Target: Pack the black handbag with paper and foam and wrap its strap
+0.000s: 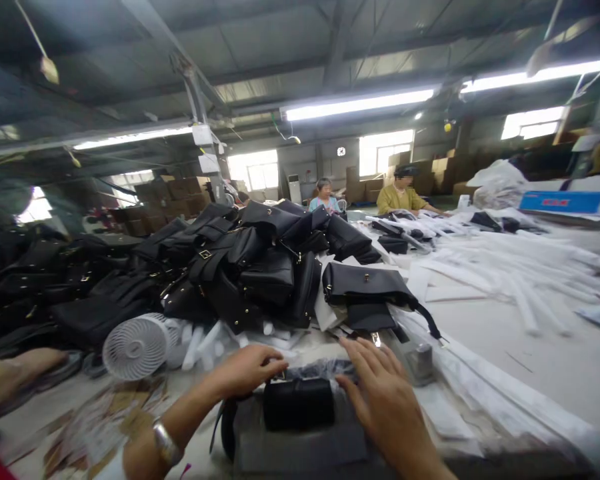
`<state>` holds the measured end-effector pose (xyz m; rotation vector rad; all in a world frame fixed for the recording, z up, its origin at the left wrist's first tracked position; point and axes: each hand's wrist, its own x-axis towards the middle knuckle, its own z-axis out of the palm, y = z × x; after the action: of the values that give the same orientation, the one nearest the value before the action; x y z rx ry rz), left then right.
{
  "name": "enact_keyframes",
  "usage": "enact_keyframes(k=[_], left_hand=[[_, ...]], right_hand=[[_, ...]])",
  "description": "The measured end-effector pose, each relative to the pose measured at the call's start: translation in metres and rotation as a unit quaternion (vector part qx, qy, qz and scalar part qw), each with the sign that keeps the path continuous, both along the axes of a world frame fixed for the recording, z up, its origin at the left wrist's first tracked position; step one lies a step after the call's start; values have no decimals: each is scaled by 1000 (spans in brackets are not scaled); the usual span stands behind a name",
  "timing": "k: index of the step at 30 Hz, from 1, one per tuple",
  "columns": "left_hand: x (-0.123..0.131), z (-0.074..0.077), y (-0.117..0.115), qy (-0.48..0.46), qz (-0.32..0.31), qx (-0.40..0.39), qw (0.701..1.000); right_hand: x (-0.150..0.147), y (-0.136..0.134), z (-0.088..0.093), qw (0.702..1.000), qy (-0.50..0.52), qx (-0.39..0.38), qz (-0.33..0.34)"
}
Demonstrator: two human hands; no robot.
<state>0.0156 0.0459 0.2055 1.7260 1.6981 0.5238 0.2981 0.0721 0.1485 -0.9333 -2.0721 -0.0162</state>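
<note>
A black handbag (pixel 299 404) lies directly in front of me at the bottom centre, with clear plastic film (pixel 325 368) along its far edge. My left hand (pixel 247 369) is at the bag's far left corner, its fingers curled and closed on the edge beside a small metal buckle. On the other side, my right hand (pixel 383 393) lies along the bag's right edge with the fingers stretched and the thumb apart. Just beyond it, another black bag (pixel 367 283) with a gold clasp and a strap rests on white paper.
Black bags (pixel 267 273) are heaped across the table. Nearer stand a white fan (pixel 136 347) and white rolls (pixel 205 347). White strips (pixel 520 267) cover the right side. Another person's arm (pixel 25 373) reaches in at left; two people sit beyond. A blue box (pixel 563 202) is far right.
</note>
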Motion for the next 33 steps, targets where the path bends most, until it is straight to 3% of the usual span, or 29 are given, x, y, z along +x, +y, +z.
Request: enact_keyframes(k=[3,7,10,14,18,22,29,33], left_hand=[[1,9,12,-57,-37,-67,995],[-12,33,-3,-151,3,-21,988],[-22,53,-20,-201,40,38,978],[-30,66,-37,-218,59,77,971],[-35,67,-48,-212,65,113,968],[-38,65,-56,-233,34,104,966],[-48,53,-60,-355,-20,28,934],[-52,44,-52,-385,-26,12,923]], right_hand=[[1,17,8,985,5,-158,66],[8,35,18,938,110,-303,127],[10,46,31,905,168,-352,171],[3,54,55,892,169,-352,228],[-6,57,75,875,145,-354,296],[-13,61,82,847,146,-385,336],[-17,52,91,854,146,-406,290],[-17,43,100,878,141,-401,219]])
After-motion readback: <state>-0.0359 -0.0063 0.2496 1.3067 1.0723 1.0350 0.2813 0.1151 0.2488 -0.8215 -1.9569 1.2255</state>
